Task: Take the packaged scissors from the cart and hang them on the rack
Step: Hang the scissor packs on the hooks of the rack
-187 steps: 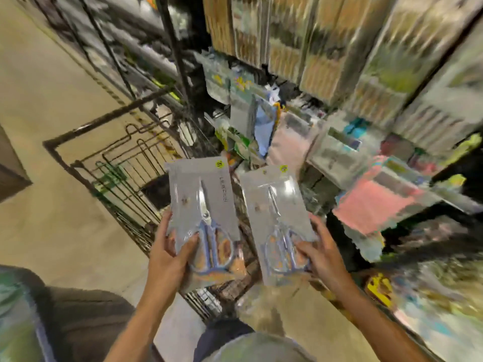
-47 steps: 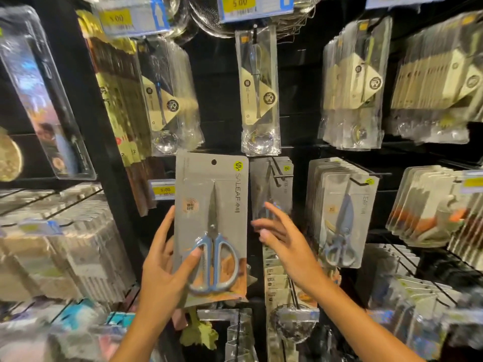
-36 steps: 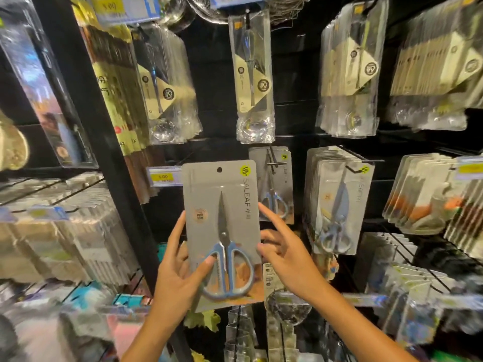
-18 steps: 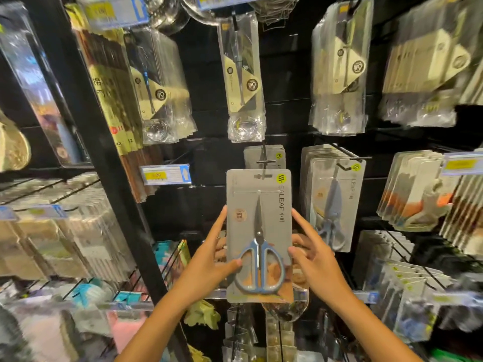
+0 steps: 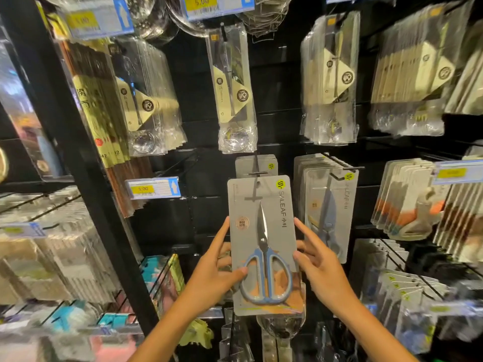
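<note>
A grey card pack of blue-handled scissors (image 5: 264,231) is upright in front of the black rack. My left hand (image 5: 214,273) grips its lower left edge, thumb over the handle loop. My right hand (image 5: 320,267) presses its right edge with fingers spread. The pack's top hole sits at the tip of a black hook (image 5: 257,173). A matching pack (image 5: 254,164) hangs on that hook right behind. The cart is out of view.
More scissors packs (image 5: 328,205) hang on the hook to the right. Bagged ladles (image 5: 232,87) hang directly above. A yellow price tag (image 5: 153,188) juts out at left beside a black upright post (image 5: 86,178). Lower hooks hold other packaged goods.
My left hand carried the pack from the left to the hook in the middle. My right hand, empty after hanging its own pack, came onto the right edge. The pack rose to the hook tip.
</note>
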The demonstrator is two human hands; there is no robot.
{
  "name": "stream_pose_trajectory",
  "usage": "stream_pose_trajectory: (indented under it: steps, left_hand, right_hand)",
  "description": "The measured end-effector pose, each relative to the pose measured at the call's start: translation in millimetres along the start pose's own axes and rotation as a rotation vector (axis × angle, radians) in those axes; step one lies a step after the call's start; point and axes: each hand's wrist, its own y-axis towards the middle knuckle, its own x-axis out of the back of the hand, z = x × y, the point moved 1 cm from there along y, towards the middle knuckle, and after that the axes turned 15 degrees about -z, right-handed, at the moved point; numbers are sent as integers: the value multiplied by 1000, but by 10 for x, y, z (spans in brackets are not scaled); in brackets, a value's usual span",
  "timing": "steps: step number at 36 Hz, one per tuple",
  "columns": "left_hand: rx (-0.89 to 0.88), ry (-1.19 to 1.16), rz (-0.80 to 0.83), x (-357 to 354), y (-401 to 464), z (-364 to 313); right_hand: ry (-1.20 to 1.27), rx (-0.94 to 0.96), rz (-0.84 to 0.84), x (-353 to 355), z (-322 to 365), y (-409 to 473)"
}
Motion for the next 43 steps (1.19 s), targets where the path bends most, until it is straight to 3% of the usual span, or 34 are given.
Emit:
stream_pose_trajectory:
  steps: [10,25,32,37,43]
  left_hand:
    - [-18,70,53,-5,362,166]
    - [162,136,91,-149,1223,245]
    - [119,326,141,-116,1452,294]
    - [94,383,23,-49,1289,337]
    - [-1,548,2,45,823,400]
  right_hand:
    - [-48,-19,41,-177,-173,169]
    - [-520,-62,96,-654,-226,805]
    - [-641,-132,60,-733,-297,995]
    - [-637,-220,85,-710,-481,891]
    - [-630,-150,180,-634,-655,535]
